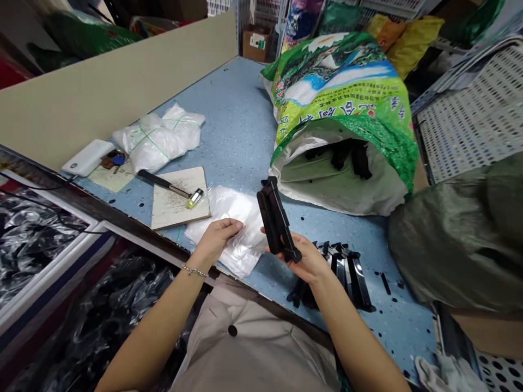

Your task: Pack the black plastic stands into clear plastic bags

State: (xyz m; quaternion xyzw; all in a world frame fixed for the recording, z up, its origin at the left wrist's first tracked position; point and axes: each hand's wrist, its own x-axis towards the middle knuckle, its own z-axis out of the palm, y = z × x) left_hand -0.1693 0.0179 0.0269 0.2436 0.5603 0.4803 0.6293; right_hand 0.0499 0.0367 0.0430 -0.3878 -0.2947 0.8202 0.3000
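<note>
Our right hand [306, 261] partly hidden behind the black plastic piece [274, 215] it grips, more black plastic parts [358, 280] just beyond it partly covered by that hand, an olive-green cloth bundle [457, 234] to its right cut off by the picture's edge, small items [114, 160] well beyond our left hand [216, 242] too small to tell

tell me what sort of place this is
Probably a small workshop or packing room: a speckled blue workbench holds a row of black moulded parts, a woven sack with more inside, and a mallet.
</note>
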